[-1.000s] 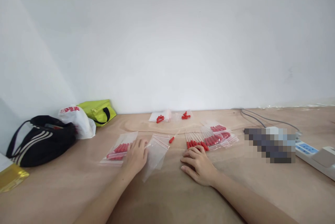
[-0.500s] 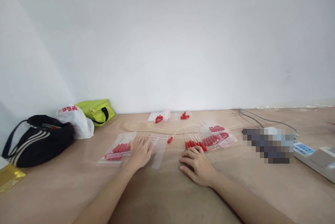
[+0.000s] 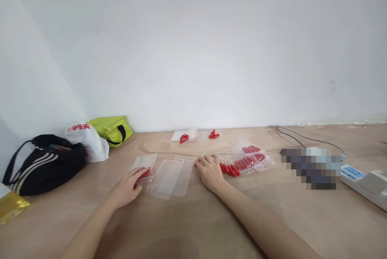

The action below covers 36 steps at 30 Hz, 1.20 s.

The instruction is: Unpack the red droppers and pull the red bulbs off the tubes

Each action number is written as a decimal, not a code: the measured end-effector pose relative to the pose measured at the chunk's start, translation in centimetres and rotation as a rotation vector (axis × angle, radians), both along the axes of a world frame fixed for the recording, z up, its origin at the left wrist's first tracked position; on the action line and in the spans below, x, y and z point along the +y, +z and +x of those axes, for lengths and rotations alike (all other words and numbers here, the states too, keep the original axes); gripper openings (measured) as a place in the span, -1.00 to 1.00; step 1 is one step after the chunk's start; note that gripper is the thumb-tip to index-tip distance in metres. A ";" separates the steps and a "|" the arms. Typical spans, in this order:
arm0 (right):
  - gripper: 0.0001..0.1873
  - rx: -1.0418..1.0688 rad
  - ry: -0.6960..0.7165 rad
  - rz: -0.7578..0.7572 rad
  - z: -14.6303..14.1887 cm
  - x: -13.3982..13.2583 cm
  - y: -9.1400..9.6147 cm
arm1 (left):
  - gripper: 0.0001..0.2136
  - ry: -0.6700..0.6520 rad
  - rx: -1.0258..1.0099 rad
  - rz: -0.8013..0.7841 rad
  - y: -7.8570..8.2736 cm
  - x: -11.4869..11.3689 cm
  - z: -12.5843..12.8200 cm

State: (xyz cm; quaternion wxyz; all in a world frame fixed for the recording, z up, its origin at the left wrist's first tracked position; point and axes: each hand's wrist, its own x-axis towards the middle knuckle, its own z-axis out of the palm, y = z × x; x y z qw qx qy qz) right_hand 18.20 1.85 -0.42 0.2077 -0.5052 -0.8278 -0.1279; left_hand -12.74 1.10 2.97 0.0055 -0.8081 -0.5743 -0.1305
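My left hand (image 3: 125, 188) lies flat on a small clear zip bag filled with red pieces (image 3: 144, 169), fingers stretched over its near end. To its right lie two empty clear zip bags (image 3: 171, 176), flat on the wooden table (image 3: 193, 226). My right hand (image 3: 211, 171) rests palm down just right of them, fingers spread. Its fingertips touch a loose red piece (image 3: 196, 165). A row of thin sticks with red tips (image 3: 229, 165) lies right beside that hand. More filled bags (image 3: 252, 156) sit behind the sticks.
A black striped bag (image 3: 45, 166), a white plastic bag (image 3: 86, 140) and a green pouch (image 3: 111, 129) stand at the left by the wall. A yellow packet (image 3: 9, 206) lies at the left edge. Small bags with red pieces (image 3: 196, 134) lie at the back. A blurred object (image 3: 311, 166), a power strip (image 3: 363, 180) and cables (image 3: 302, 138) lie at right.
My left hand slid left off the empty bags onto the filled bag. My right hand moved left and forward from the stick ends to the loose red piece. The empty bags now lie flat.
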 end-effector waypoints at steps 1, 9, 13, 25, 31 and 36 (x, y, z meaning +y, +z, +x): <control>-0.73 -0.009 0.006 -0.005 -0.5 0.5 0.1 | -0.55 -0.003 -0.014 0.015 -0.1 -0.1 -0.2; -0.78 -0.067 0.067 -0.002 -0.5 0.9 0.0 | -0.67 0.210 -0.149 0.296 0.0 -0.4 0.2; -0.79 -0.067 0.101 0.047 2.0 -0.8 -0.4 | -0.69 0.311 -0.223 0.563 1.4 -0.7 2.7; -0.84 0.070 0.080 0.036 5.4 -3.1 -0.8 | -0.73 -0.288 -0.109 0.363 -1.3 -1.5 15.9; -0.85 0.150 0.082 0.030 5.5 -3.5 -1.0 | -0.80 -0.313 -0.303 0.226 -3.3 -2.3 17.3; -0.88 0.223 0.113 0.009 5.5 -3.6 -1.0 | -0.80 -0.373 -0.447 0.188 -3.2 -2.5 16.7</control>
